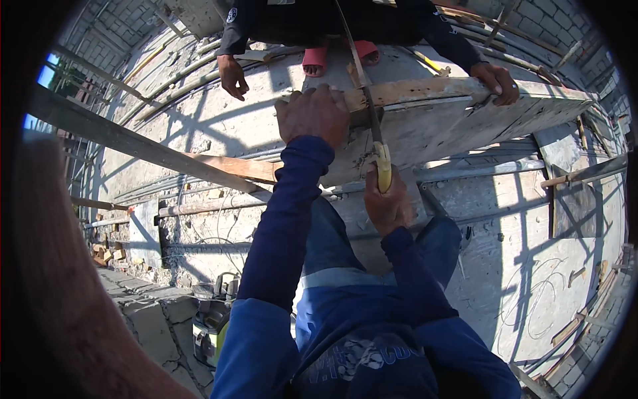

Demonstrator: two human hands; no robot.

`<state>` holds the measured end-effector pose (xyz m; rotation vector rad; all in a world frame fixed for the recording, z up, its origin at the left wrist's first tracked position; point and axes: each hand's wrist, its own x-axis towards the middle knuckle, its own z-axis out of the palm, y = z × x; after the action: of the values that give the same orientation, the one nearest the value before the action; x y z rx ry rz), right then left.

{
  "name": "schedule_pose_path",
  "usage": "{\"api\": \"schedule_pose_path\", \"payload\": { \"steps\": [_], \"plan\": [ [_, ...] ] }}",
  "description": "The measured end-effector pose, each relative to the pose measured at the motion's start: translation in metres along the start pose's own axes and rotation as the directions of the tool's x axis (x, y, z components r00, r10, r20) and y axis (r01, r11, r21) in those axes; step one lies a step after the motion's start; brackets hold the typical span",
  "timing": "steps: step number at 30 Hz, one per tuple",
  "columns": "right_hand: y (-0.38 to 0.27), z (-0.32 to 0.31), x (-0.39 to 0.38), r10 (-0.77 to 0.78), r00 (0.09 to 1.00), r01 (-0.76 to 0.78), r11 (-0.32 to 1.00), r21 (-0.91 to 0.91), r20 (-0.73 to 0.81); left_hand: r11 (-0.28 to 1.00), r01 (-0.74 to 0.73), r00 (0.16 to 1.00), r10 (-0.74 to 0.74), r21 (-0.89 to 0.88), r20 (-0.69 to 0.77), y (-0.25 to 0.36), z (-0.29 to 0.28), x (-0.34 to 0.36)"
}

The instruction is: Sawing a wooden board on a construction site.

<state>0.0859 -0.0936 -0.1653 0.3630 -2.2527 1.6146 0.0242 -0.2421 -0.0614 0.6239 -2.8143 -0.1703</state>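
My right hand [387, 206] is closed around the yellow handle of a handsaw [374, 126]. The blade points away from me and crosses the top edge of a long wooden panel [425, 126], near its left end. Just left of the blade, my left hand [312, 114] bears on that end with its fingers curled over the far side. The panel stands on edge and runs off to the right. Across from me, a co-worker's hand [497, 83] grips its top edge farther right. The co-worker's other hand [232, 76] hangs free to the left.
A dark diagonal beam [146, 139] crosses the left side. Pipes [478, 169] and poles lie over the concrete floor. A hammer [577, 274] and loose wire lie at right. A black and lime-green machine [210, 329] stands at lower left, near grey blocks [149, 332].
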Motion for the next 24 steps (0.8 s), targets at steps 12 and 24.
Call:
{"api": "schedule_pose_path", "payload": {
  "steps": [12, 24],
  "plan": [
    [-0.051, -0.091, -0.048, 0.216, 0.958, -0.218, 0.976, -0.010, 0.188, 0.999, 0.033, 0.999, -0.033, -0.005, 0.012, 0.000, -0.002, 0.003],
    [-0.079, -0.139, -0.082, 0.326, 0.913, -0.301, 0.944, -0.136, 0.243, 0.999, 0.033, 0.999, -0.034, 0.012, 0.025, -0.016, -0.010, 0.000]
  ]
}}
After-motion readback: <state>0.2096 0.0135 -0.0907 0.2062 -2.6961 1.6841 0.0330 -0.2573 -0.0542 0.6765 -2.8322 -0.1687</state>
